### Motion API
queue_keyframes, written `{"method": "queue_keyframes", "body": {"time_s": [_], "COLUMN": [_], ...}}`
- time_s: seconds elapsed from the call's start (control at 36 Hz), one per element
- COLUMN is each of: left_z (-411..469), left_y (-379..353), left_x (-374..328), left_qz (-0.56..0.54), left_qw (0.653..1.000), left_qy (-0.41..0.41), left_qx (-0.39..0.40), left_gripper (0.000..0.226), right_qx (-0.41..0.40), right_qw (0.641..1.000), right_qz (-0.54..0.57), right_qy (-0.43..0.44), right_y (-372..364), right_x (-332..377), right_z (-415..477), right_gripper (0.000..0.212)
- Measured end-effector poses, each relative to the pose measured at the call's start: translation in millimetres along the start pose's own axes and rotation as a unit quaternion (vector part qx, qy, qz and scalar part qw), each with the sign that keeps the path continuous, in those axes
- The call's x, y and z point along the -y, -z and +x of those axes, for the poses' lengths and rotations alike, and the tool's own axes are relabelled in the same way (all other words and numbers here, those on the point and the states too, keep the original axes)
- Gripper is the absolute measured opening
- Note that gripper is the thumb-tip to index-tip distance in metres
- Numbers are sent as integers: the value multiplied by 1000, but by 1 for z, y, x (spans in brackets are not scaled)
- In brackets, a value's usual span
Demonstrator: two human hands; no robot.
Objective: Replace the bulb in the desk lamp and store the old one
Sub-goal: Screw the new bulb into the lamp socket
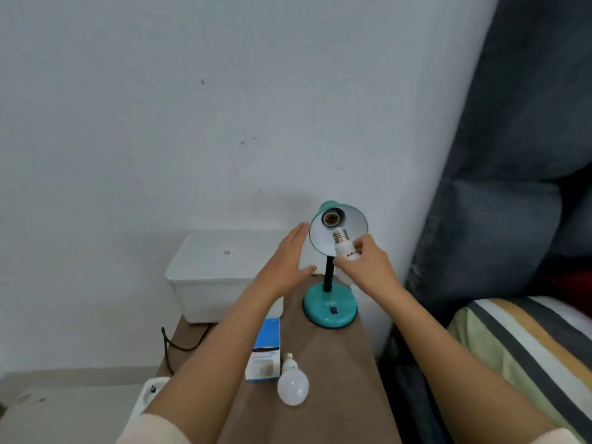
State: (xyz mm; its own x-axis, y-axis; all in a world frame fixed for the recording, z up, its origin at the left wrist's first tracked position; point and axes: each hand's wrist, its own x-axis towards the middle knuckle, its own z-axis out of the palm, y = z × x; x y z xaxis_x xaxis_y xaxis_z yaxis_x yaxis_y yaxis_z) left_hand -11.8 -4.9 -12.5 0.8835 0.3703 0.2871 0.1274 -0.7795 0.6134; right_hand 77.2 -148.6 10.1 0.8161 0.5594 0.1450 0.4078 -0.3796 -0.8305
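Two hands by the teal lamp (331,302): right hand (365,267) gripping a bulb (347,249) (printing unreadable), left hand (285,264) flat open, empty.

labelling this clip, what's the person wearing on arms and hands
Both hands, left hand and right hand, are bare: no gloves, and no rings or watch visible. Forearms are uncovered. Pale cream sleeve edges show at the bottom of the frame on each arm.
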Motion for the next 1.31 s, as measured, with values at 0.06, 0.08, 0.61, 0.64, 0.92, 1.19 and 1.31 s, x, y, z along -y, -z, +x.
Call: {"method": "queue_keyframes", "body": {"time_s": [0.06,0.08,0.61,0.64,0.92,1.19,1.31], "left_z": [21,29,64,64,63,61,61], "left_y": [0,-1,-18,-18,-18,-20,-19], "left_x": [-1,-1,25,25,29,27,26], "left_qz": [-15,-25,-51,-51,-50,-60,-65], "left_qw": [1000,999,988,987,987,985,986], "left_qy": [-10,-17,-148,-149,-153,-157,-153], "left_qx": [6,11,-18,-18,-19,-27,-24], "left_gripper": [92,96,98,98,98,96,95], "right_qx": [-9,-11,-3,-7,44,-39,-63], "right_qw": [1000,1000,995,994,993,997,994], "right_qz": [-3,-6,-103,-105,-105,-65,-85], "right_qy": [6,10,8,3,-32,-1,-1], "right_y": [2,2,-34,-36,-32,-27,-30], "right_x": [2,2,-2,0,7,3,4], "right_z": [16,22,65,64,59,48,45], "right_gripper": [36,39,46,46,49,45,42]}}
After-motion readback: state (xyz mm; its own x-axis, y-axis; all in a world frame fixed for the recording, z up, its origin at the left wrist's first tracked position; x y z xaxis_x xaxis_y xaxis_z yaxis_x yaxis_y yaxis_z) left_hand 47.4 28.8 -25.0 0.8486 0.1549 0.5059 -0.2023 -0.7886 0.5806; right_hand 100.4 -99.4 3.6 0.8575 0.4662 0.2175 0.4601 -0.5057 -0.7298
